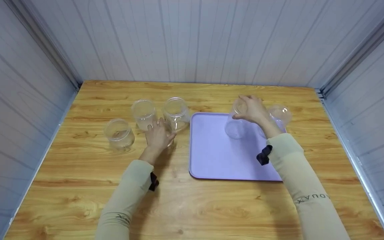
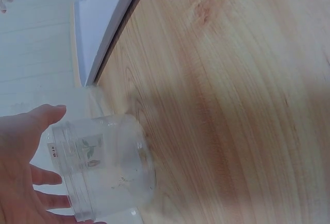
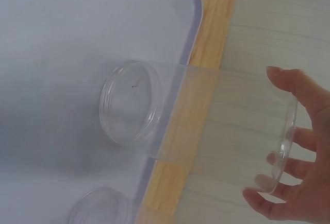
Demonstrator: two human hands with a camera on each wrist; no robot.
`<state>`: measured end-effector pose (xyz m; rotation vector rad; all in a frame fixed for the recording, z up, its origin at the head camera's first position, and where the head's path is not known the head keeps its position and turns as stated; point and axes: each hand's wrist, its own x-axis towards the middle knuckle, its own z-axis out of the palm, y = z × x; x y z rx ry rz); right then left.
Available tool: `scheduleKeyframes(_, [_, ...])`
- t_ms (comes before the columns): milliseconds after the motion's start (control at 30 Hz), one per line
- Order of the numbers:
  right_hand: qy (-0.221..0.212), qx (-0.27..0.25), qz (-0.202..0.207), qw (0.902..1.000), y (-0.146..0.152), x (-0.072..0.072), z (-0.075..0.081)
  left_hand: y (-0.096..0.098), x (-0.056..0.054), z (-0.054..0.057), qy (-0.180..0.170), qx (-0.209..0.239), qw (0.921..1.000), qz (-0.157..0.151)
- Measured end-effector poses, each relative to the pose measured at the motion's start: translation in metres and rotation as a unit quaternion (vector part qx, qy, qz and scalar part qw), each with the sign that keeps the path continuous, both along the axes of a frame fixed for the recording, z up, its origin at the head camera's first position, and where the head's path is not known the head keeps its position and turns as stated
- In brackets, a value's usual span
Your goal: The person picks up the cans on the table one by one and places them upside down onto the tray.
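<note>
Clear, colourless jars stand about both hands. My left hand reaches over a clear jar, fingers spread about its threaded mouth; in the left wrist view the thumb stands off from the rim. That jar is mostly hidden under the hand in the head view. My right hand grips a tall clear jar around its upper end, thumb on one side and fingers on the other. This jar's lower end is over the back part of a lilac tray. Another clear jar is beside the right hand, at the tray's back right.
Left of the tray, further clear jars stand on the wooden table: a jar at far left, a jar behind the left hand, and a jar near the tray's corner. Panelled walls enclose the back and sides.
</note>
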<state>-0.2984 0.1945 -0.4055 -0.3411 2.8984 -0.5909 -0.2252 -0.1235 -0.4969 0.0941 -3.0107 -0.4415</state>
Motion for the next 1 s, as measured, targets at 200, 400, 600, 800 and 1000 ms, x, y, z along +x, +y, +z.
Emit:
scheduleKeyframes(200, [-0.002, 0.008, 0.004, 1.0000, -0.002, 0.000, 0.000, 0.000, 0.001, 0.001, -0.001, 0.002, 1.0000, 0.000])
scheduleKeyframes(400, [-0.004, 0.012, 0.009, 0.9999, -0.002, 0.002, 0.001, -0.001, 0.001, 0.003, 0.006, 0.021, 0.9998, 0.000])
scheduleKeyframes(600, [-0.009, -0.004, -0.001, 0.9999, -0.003, 0.005, 0.006, -0.001, 0.002, 0.003, 0.015, 0.044, 0.9989, 0.006])
scheduleKeyframes(800, [0.014, -0.025, -0.005, 0.9996, -0.005, 0.008, 0.012, -0.001, 0.004, 0.006, 0.012, 0.026, 0.9995, 0.008])
scheduleKeyframes(1000, [0.037, -0.045, 0.005, 0.9983, -0.007, 0.012, 0.016, 0.001, 0.009, 0.012, -0.005, 0.024, 0.9997, 0.007])
